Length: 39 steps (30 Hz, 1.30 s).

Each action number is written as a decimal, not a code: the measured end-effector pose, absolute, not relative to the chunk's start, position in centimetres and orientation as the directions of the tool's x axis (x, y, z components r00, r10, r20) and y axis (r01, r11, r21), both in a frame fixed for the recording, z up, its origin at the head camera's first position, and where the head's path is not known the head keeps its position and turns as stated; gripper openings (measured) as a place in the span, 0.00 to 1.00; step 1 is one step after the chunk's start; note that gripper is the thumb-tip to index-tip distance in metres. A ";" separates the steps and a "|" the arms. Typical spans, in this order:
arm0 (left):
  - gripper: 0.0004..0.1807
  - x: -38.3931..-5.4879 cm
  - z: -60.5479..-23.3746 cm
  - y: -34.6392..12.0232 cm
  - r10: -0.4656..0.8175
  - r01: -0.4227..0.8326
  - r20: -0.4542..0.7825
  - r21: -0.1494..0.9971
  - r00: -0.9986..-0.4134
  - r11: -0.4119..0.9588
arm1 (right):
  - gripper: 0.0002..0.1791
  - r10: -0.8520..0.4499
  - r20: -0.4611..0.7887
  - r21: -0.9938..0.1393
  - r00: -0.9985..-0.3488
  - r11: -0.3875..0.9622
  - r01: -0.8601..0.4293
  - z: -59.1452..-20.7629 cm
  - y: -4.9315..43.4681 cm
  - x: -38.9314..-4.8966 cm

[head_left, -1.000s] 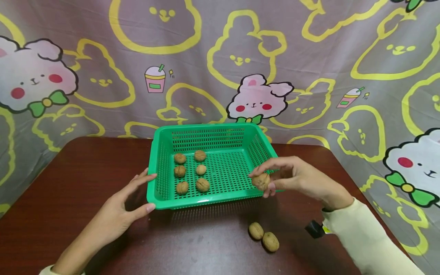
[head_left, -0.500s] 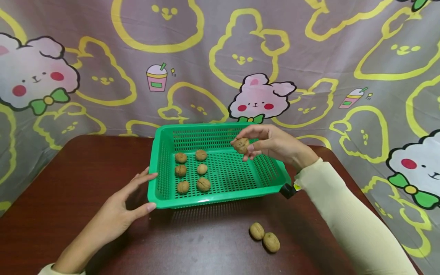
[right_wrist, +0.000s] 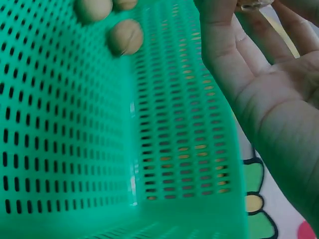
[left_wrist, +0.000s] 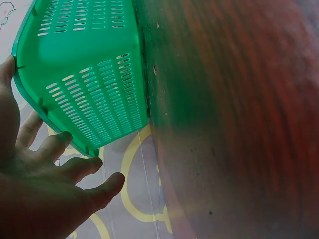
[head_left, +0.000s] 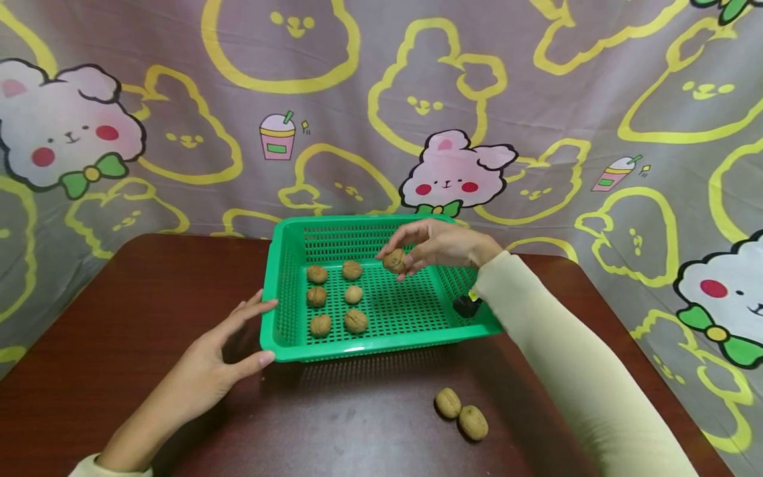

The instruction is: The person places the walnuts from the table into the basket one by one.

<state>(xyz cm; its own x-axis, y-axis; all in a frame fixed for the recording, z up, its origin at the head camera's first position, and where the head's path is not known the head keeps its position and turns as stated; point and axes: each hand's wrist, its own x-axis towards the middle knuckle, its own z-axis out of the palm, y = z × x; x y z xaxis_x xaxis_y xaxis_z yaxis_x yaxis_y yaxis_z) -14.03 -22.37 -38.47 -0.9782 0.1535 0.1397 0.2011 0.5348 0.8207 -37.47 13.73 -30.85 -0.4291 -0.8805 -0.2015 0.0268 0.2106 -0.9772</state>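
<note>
Over the right half of a green plastic basket [head_left: 381, 343], my right hand [head_left: 438, 244] pinches a walnut [head_left: 394, 261] between thumb and fingers. In the right wrist view only a sliver of that walnut [right_wrist: 254, 5] shows at the top edge. Several walnuts [head_left: 356, 321] lie in two columns on the left part of the basket floor, one of them smaller and paler [head_left: 354, 295]. My left hand [head_left: 203, 371] is at the basket's left end, fingers spread, fingertips right at the rim. The left wrist view shows this hand [left_wrist: 50, 174] beside the basket's outer wall [left_wrist: 94, 94].
Two walnuts [head_left: 460, 414] lie side by side on the dark brown table [head_left: 334, 417], in front of the basket. A patterned cloth [head_left: 334, 59] with cartoon figures hangs behind the table. A small black device [head_left: 467, 305] is at the right wrist.
Holding the walnut, my right hand has moved left from the basket's right front corner to over its inside. My left hand keeps its place at the rim.
</note>
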 end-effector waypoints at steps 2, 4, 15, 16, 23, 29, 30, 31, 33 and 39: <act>0.38 -14.1 -38.5 -22.3 0.153 0.197 0.135 0.820 -0.979 0.537 | 0.14 -0.877 -0.236 -0.968 -0.418 0.250 0.021 -31.5 13.3 -37.9; 0.38 -14.1 -38.5 -22.3 0.153 0.196 0.134 0.819 -0.979 0.539 | 0.14 -0.874 -0.265 -0.957 -0.408 0.289 0.004 -32.2 12.9 -38.3; 0.38 -14.2 -38.4 -22.2 0.160 0.203 0.136 0.814 -0.978 0.544 | 0.13 -0.804 -0.459 -0.878 -0.377 0.477 0.051 -34.4 11.8 -38.4; 0.38 -14.2 -38.4 -22.2 0.160 0.201 0.135 0.814 -0.978 0.545 | 0.13 -0.796 -0.477 -0.867 -0.372 0.495 0.053 -34.5 11.7 -38.4; 0.38 -14.2 -38.2 -22.2 0.158 0.196 0.130 0.820 -0.979 0.538 | 0.14 -0.747 -0.592 -0.794 -0.303 0.605 0.060 -35.1 11.2 -38.4; 0.38 -14.1 -38.3 -22.3 0.152 0.191 0.128 0.819 -0.980 0.542 | 0.15 -0.733 -0.622 -0.769 -0.276 0.639 0.034 -35.3 11.1 -38.4; 0.38 -14.1 -38.3 -22.3 0.151 0.190 0.128 0.819 -0.980 0.542 | 0.15 -0.731 -0.624 -0.766 -0.275 0.643 0.029 -35.4 11.1 -38.3; 0.39 -14.1 -38.4 -22.3 0.151 0.189 0.127 0.819 -0.980 0.541 | 0.15 -0.730 -0.625 -0.764 -0.276 0.645 0.024 -35.4 11.0 -38.3; 0.39 -14.1 -38.4 -22.3 0.152 0.189 0.126 0.821 -0.980 0.539 | 0.16 -0.727 -0.626 -0.760 -0.283 0.650 0.013 -35.5 11.0 -38.2; 0.39 -14.1 -38.5 -22.4 0.152 0.181 0.117 0.819 -0.982 0.544 | 0.16 -0.716 -0.627 -0.753 -0.306 0.658 0.002 -35.8 10.9 -38.2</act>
